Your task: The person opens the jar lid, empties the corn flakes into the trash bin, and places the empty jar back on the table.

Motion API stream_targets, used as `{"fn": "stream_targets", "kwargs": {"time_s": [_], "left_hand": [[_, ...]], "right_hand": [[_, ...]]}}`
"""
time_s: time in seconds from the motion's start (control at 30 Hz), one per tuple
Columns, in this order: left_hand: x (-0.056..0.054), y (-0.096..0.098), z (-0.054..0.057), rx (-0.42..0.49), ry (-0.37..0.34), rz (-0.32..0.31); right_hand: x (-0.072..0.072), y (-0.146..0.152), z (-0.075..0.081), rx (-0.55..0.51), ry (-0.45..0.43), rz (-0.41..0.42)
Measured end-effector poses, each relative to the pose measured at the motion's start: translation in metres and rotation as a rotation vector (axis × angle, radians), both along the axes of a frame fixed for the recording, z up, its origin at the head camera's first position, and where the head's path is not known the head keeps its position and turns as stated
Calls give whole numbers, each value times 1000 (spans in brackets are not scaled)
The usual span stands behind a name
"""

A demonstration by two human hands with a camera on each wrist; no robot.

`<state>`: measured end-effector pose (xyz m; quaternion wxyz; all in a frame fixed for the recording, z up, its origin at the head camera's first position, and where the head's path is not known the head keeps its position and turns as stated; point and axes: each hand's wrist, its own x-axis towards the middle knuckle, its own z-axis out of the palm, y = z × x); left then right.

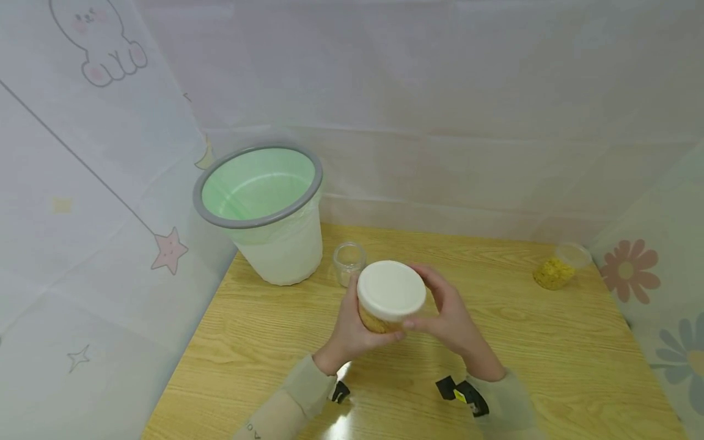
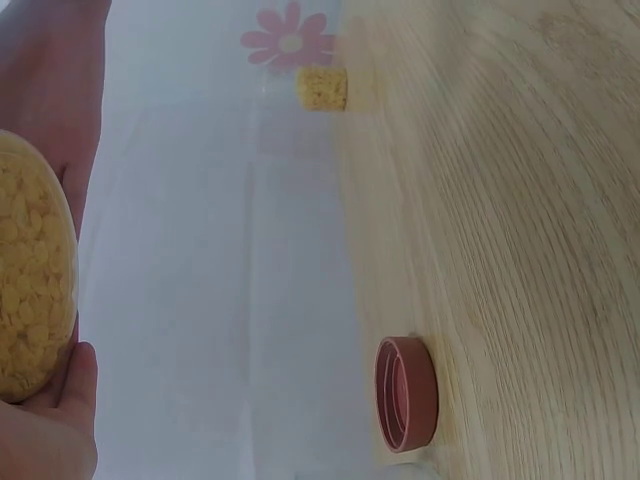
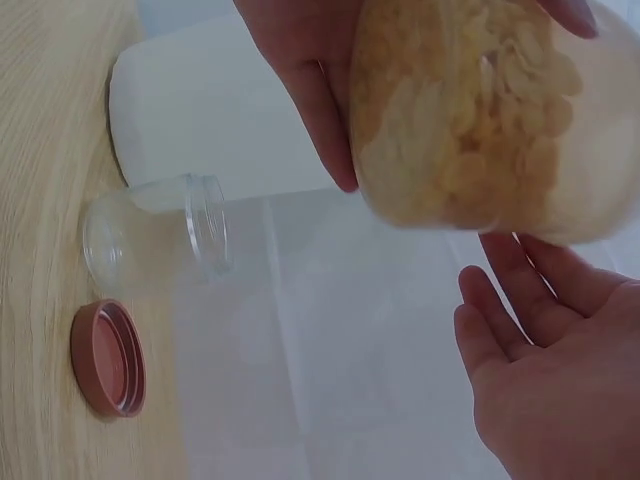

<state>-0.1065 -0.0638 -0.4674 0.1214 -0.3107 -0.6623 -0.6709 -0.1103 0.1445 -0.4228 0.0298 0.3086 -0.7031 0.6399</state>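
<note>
This looks like a small set-up corner with household goods; which building it is in cannot be told. 1 wood-grain table (image 1: 550, 354) has pale, creased sheets (image 1: 440, 91) on 3 sides, printed with a cartoon animal (image 1: 107, 36), a pink star (image 1: 169, 252) and 2 large flowers (image 1: 629, 271). A waste bin (image 1: 283, 256), a glass jar (image 1: 349, 264) and a lidded tub (image 1: 392, 290) of yellow flakes look homelike.

Head view looks down; close, sideways-turned wrist views share the held jar (image 3: 478, 120).
</note>
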Motion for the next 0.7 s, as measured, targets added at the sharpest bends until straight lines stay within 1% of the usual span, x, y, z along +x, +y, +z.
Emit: {"fn": "stream_targets", "kwargs": {"time_s": [0.17, 0.33, 0.4, 0.7], "left_hand": [[2, 4, 1, -14, 29, -9], [1, 6, 0, -6, 17, -29], [1, 6, 0, -8, 11, -27], [1, 5, 1, -14, -11, -23]], "right_hand": [[1, -7, 0, -33, -35, 26], [2, -9, 0, -47, -69, 27], [3, -9, 1, -48, -77, 27], [1, -2, 0, 8, -43, 4]]}}
